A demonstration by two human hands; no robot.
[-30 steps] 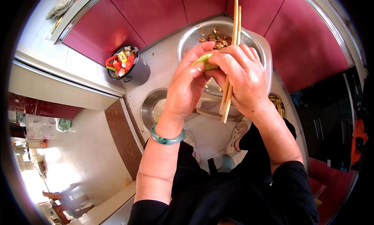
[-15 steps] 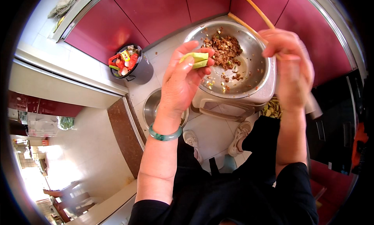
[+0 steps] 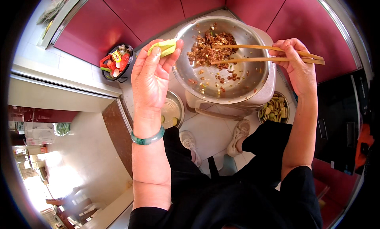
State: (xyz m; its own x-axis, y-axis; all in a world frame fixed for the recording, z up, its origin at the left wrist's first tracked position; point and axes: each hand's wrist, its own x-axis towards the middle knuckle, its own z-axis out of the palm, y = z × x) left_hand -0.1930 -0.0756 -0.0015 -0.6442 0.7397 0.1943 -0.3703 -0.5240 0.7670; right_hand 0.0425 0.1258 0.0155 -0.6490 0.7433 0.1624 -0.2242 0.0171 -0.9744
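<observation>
My left hand (image 3: 149, 76), a green bangle on its wrist, pinches a pale green vegetable piece (image 3: 167, 46) that looks split into two layers, just off the left rim of a wide steel bowl (image 3: 253, 80). In that bowl lies a heap of brown minced filling (image 3: 208, 46) with pale and orange bits, heaped toward the far side. My right hand (image 3: 297, 64) is closed around a pair of long wooden chopsticks (image 3: 253, 60). Their tips are spread apart and reach into the filling.
The bowl stands on a pale stool (image 3: 270, 76). Below it on the left sits a steel basin (image 3: 174, 100) with a few green pieces; at right, a bowl of cut slices (image 3: 276, 110). A dark bin (image 3: 127, 72) holds rubbish beside red cabinets (image 3: 142, 15).
My right hand has swung the chopsticks down from a raised position, and their tips now sit in the filling. My left hand has shifted left with the vegetable piece, clear of the filling.
</observation>
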